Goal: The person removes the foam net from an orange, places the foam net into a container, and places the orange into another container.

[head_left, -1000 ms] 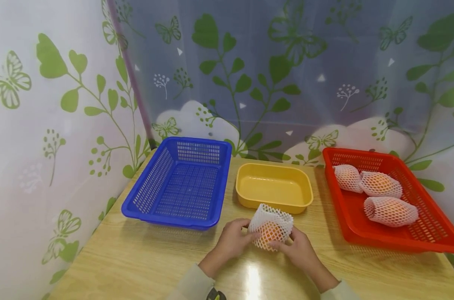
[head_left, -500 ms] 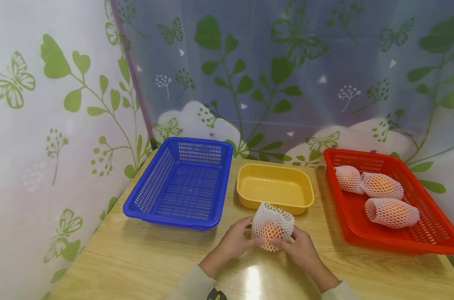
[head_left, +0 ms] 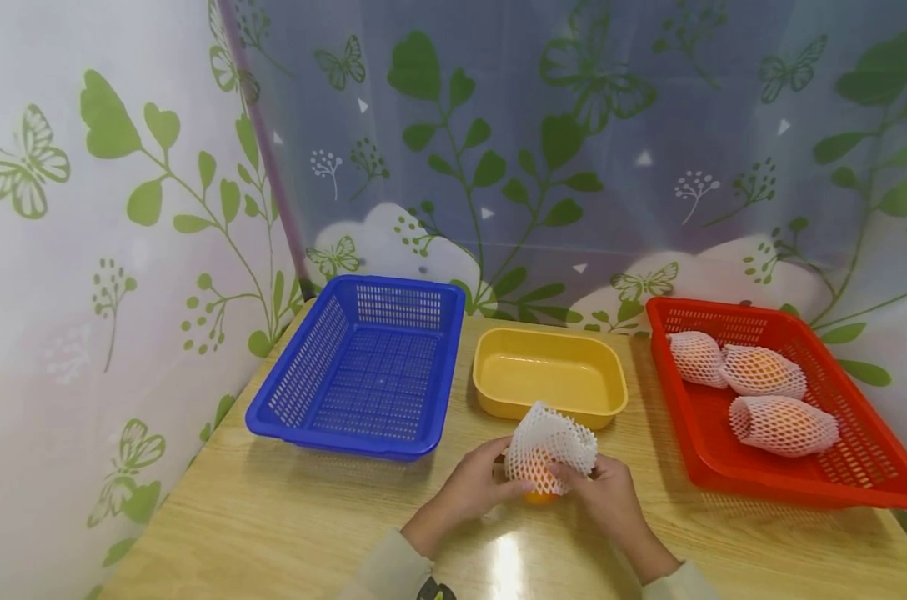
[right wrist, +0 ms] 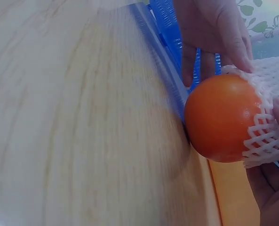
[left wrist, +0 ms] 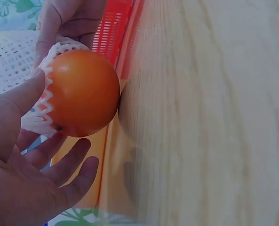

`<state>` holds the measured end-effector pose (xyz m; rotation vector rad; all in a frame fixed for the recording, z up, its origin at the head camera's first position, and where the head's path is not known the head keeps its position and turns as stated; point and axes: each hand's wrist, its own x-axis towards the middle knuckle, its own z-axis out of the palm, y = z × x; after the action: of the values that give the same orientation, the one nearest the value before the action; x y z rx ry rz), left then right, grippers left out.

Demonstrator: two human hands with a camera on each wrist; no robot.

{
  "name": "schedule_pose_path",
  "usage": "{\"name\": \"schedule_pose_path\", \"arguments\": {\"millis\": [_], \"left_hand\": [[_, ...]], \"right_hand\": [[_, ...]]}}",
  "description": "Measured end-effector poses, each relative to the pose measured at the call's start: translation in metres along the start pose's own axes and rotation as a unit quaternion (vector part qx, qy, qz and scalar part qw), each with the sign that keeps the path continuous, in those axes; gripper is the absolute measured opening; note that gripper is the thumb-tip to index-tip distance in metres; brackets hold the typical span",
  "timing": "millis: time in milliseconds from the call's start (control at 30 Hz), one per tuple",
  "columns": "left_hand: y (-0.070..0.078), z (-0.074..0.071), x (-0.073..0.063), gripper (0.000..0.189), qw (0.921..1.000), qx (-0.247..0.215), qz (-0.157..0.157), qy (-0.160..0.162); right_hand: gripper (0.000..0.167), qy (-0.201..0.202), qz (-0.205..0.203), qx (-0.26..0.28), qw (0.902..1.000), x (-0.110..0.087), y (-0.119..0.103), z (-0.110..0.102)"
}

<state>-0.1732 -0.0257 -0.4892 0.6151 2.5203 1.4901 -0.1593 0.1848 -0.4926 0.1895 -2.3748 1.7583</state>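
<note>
Orange fruit (left wrist: 85, 92) half out of its white foam net (head_left: 553, 437), between the left grip (head_left: 474, 479) and right grip (head_left: 607, 498). I've both pinching the net, left's lower fingers spread. Wrist views show me the bare fruit; head view, mostly net. Yellow tray (head_left: 551, 375) rim just beyond the grips, blue basket (head_left: 374, 383) leftward, red basket (head_left: 709, 408) rightward, worktop (head_left: 656, 467) showing between right grip and red basket.
</note>
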Motion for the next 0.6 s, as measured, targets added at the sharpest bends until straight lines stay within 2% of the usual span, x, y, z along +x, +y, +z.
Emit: {"name": "schedule_pose_path", "arguments": {"millis": [167, 333, 433, 600], "left_hand": [[-0.0002, -0.0001, 0.0004, 0.057, 0.9999, 0.001, -0.006, 0.011], [0.0006, -0.0003, 0.0011, 0.048, 0.9996, -0.003, -0.012, 0.027], [0.0009, -0.0008, 0.0011, 0.040, 0.9990, -0.001, -0.007, 0.045], [-0.0001, -0.0005, 0.0030, 0.020, 0.9967, 0.012, 0.006, 0.080]], "right_hand": [[0.037, -0.011, 0.015, -0.032, 0.9993, -0.0016, 0.0000, 0.0004], [0.053, -0.045, 0.021, -0.044, 0.9978, -0.0037, -0.0001, 0.0009], [0.057, -0.059, 0.016, -0.040, 0.9973, -0.0038, 0.0008, 0.0013], [0.059, -0.056, 0.022, -0.029, 0.9978, -0.0039, 0.0027, 0.0019]]}}
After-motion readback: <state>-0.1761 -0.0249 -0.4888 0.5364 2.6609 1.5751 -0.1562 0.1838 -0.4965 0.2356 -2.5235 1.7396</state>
